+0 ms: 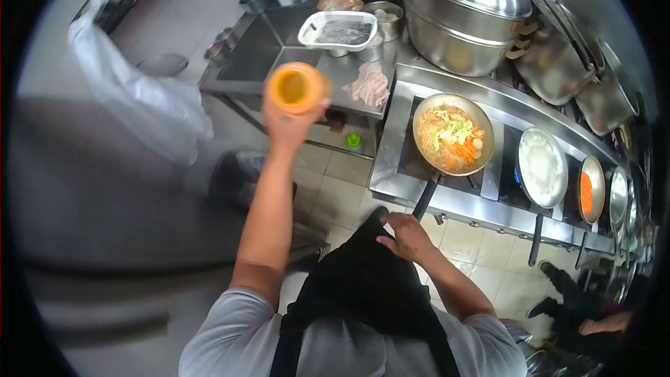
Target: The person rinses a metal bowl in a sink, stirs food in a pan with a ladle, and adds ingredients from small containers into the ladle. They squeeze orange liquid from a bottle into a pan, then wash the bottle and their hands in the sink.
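My left hand (287, 126) is wrapped round an orange tub (296, 89), raised beside the steel sink counter; its round open top faces up and shows a yellowish-brown inside. My right hand (405, 235) hangs low in front of my black apron (363, 272), thumb and fingers apart, close to the end of the black handle of a frying pan (488, 153). Noodles (433, 132), carrot strips (460, 148) and shredded cabbage (457, 130) fill that pan, which sits on the stove.
More pans stand along the stove (391, 174), one with a whitish content (543, 167), another with something orange (586, 192). Behind is a big steel steamer (460, 35). A white basket (307, 36) and a pink cloth (368, 86) rest on the counter. Another person's legs (558, 307) show at lower right.
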Tool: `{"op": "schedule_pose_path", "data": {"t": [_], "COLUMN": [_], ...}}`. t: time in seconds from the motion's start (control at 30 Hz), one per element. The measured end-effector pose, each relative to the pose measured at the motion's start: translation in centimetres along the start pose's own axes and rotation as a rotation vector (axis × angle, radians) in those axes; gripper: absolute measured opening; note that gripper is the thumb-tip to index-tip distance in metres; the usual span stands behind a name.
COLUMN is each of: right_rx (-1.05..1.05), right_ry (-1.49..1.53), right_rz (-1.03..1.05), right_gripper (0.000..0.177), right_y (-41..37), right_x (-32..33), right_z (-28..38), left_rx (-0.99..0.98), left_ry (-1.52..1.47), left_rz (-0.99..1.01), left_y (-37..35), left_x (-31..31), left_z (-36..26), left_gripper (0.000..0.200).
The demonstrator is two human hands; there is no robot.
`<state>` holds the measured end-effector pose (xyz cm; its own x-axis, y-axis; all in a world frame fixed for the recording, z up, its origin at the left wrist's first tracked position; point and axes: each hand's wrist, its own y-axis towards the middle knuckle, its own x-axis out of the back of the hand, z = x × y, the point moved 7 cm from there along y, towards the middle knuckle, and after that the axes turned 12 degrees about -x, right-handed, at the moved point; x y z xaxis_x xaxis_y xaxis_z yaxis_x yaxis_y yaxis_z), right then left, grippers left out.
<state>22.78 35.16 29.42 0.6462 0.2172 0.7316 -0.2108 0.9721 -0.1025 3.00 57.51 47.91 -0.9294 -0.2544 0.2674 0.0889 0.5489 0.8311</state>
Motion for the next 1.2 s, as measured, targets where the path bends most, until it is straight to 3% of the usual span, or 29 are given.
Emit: {"op": "schedule_pose_path", "data": {"t": [0.07,0.1,0.13,0.2,0.23,0.27,0.37,0.5,0.6,0.67,0.8,0.97,1.0,1.07,1.13,1.2], "right_rx": [-0.102,-0.154,-0.188,-0.373,-0.286,-0.323,-0.386,-0.448,-0.491,-0.498,-0.509,-0.466,-0.369,-0.164,-0.092,-0.054], "right_ry": [0.153,0.175,0.230,0.247,0.240,0.249,0.264,0.283,0.288,0.313,0.307,0.465,0.584,0.758,0.802,1.219], "right_rz": [-0.029,-0.037,-0.058,0.039,-0.046,-0.022,0.010,-0.056,-0.054,-0.070,-0.029,0.207,0.258,0.284,0.327,0.298], "right_gripper": [0.050,0.050,0.050,0.047,0.046,0.046,0.046,0.045,0.045,0.046,0.049,0.047,0.045,0.041,0.038,0.038], "right_y": [0.8,1.5,2.0,3.9,4.7,5.6,7.1,8.3,9.1,10.2,14.4,26.8,34.2,42.7,52.6,64.6], "right_x": [0.9,1.0,2.1,2.7,3.9,4.1,5.2,6.5,7.6,8.2,6.5,7.0,6.7,8.3,9.9,9.6], "right_z": [-1.3,-1.8,-1.7,-1.8,-1.0,-1.1,-0.9,-2.0,-1.6,-1.4,-1.5,4.6,7.5,12.7,17.7,18.6], "left_rx": [0.274,0.235,0.346,0.342,0.439,0.487,0.689,0.637,0.742,0.639,0.613,0.474,0.469,0.528,0.569,0.649], "left_ry": [0.075,0.156,-0.021,0.060,0.033,0.017,0.123,0.085,0.205,0.191,0.051,0.240,0.300,0.118,-0.091,-0.079], "left_rz": [0.068,0.134,0.042,-0.006,-0.068,-0.071,-0.071,-0.045,-0.051,-0.002,-0.142,-0.196,-0.196,-0.102,-0.139,-0.056], "left_y": [2.0,3.1,2.6,1.5,0.5,-0.4,-4.3,-4.8,-2.5,0.1,3.1,6.2,7.5,9.4,11.6,12.6], "left_x": [0.6,1.5,2.5,6.5,9.1,10.0,15.3,17.1,17.3,16.8,16.2,16.7,18.1,15.9,13.2,10.3], "left_z": [4.1,6.0,9.3,16.4,18.9,18.4,24.6,26.5,27.0,28.4,32.3,36.3,39.8,43.7,48.6,55.3], "left_gripper": [0.061,0.049,0.052,0.064,0.064,0.065,0.065,0.063,0.062,0.061,0.060,0.062,0.062,0.065,0.065,0.065]}}
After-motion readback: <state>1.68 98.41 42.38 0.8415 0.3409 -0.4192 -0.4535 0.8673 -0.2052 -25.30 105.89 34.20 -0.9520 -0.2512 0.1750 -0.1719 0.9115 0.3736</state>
